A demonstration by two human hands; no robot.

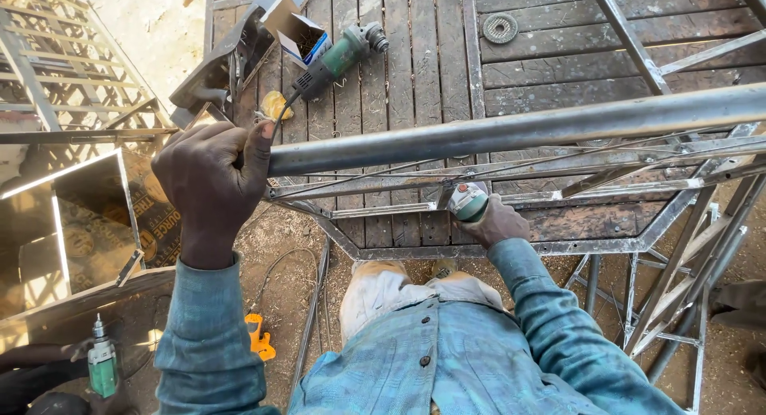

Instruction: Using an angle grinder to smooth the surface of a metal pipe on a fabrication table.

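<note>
Head view, looking straight down: my left hand (211,183) is clenched around the end of the long steel pipe (511,132), which runs across the picture from that fist up to the right edge. That grip steadies the pipe over the welded frame (558,193) of thin bars beneath it. My right hand (496,221) sits lower, under the pipe, wrapped around a green-and-white angle grinder (467,201) whose head points up at the frame's rails. I judge we are in the grinding step, with the tool just beside a joint on the frame; whether the disc touches metal I cannot tell, since the pipe hides the contact.

Beyond the frame lies a wooden plank platform (415,72), and on it a second green angle grinder (339,56) beside an open cardboard box (295,28), with a loose round disc (500,28) further right. Another green tool (102,363) shows at lower left.

The next move, as I read it, calls for a firm left hold while the right eases the grinder along the joint, clear of my knees (383,287).
</note>
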